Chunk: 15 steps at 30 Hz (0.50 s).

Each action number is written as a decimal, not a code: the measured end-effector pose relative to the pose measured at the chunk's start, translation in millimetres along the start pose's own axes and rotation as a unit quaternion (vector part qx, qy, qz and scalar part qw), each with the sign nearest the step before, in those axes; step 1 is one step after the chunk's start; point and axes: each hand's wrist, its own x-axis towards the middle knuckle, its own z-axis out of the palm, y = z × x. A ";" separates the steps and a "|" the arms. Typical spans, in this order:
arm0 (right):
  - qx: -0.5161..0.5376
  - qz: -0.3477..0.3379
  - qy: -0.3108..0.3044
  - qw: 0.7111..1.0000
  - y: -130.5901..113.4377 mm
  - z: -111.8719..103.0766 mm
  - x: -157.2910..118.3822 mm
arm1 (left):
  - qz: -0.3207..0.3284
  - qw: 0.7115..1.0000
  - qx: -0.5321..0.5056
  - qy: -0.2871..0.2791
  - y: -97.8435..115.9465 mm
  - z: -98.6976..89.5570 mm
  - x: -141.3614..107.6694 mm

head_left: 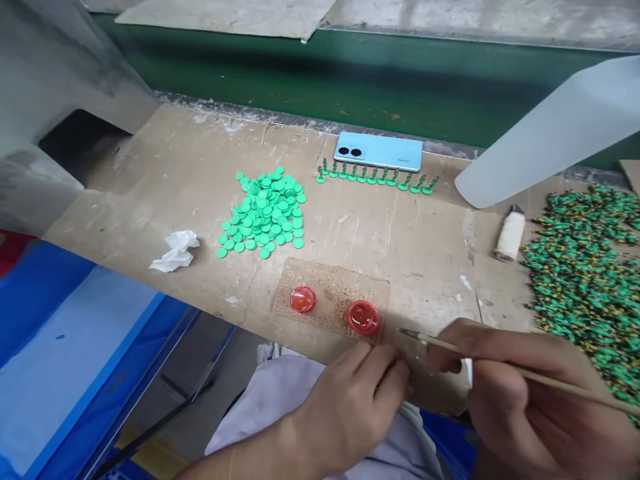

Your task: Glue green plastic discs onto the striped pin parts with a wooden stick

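In my right hand (pixel 530 387) is a thin paintbrush (pixel 440 342), its dark tip just right of the red dishes. The fingers are closed round its wooden handle. My left hand (pixel 357 393) rests at the table's front edge with fingers curled together; whatever they hold, if anything, is hidden. A small red dish (pixel 364 317) of glossy liquid lies close beyond the left fingers. Another red dish (pixel 303 300) sits left of it, both on a speckled cardboard piece (pixel 327 279).
Green discs (pixel 265 213) lie heaped at centre left. Small figures on green bases (pixel 373 179) stand in a row before a blue phone (pixel 379 151). A pile of tiny green figures (pixel 590 280), a wrapped white tool (pixel 511 233), a pale tube (pixel 550 130) and crumpled tissue (pixel 176 251) surround them.
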 end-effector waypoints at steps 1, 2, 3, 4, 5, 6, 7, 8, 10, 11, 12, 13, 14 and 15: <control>0.003 -0.022 -0.033 0.999 1.9 7.5 5.7 | 0.002 1.000 -0.020 -0.005 -2.9 0.0 -0.7; 0.005 -0.042 -0.061 0.997 4.7 13.9 10.7 | 0.006 0.999 -0.037 -0.008 -5.6 0.0 -0.9; 0.005 -0.056 -0.080 0.995 7.8 18.7 14.7 | 0.012 0.999 -0.049 -0.008 -8.0 0.0 -0.7; 0.001 -0.063 -0.092 0.994 10.8 22.0 17.8 | 0.020 0.998 -0.056 -0.004 -9.9 -0.2 -0.1; -0.008 -0.066 -0.102 0.993 13.2 23.8 20.1 | 0.027 0.998 -0.060 0.003 -11.3 -0.4 0.8; -0.017 -0.071 -0.116 0.991 14.8 24.6 21.8 | 0.032 0.997 -0.062 0.010 -12.3 -0.6 1.8; -0.027 -0.078 -0.130 0.988 15.6 24.7 23.3 | 0.035 0.997 -0.065 0.017 -12.9 -0.7 2.9; -0.035 -0.090 -0.147 0.984 15.7 24.6 24.6 | 0.036 0.997 -0.068 0.024 -13.2 -0.8 3.9; -0.045 -0.109 -0.170 0.978 14.2 24.9 27.8 | 0.036 0.996 -0.068 0.035 -13.5 -0.6 5.3; -0.046 -0.116 -0.175 0.977 13.1 25.5 29.7 | 0.037 0.996 -0.068 0.037 -13.7 -0.4 5.7; -0.048 -0.120 -0.180 0.975 12.0 26.4 31.6 | 0.039 0.996 -0.067 0.040 -13.9 -0.2 6.0; -0.050 -0.124 -0.185 0.973 11.1 27.5 33.4 | 0.041 0.996 -0.065 0.042 -14.1 0.0 6.1; -0.052 -0.128 -0.192 0.972 10.4 28.6 35.0 | 0.044 0.996 -0.065 0.043 -14.3 0.2 6.2; -0.052 -0.133 -0.197 0.970 10.1 29.7 36.1 | 0.046 0.996 -0.065 0.045 -14.4 0.3 6.3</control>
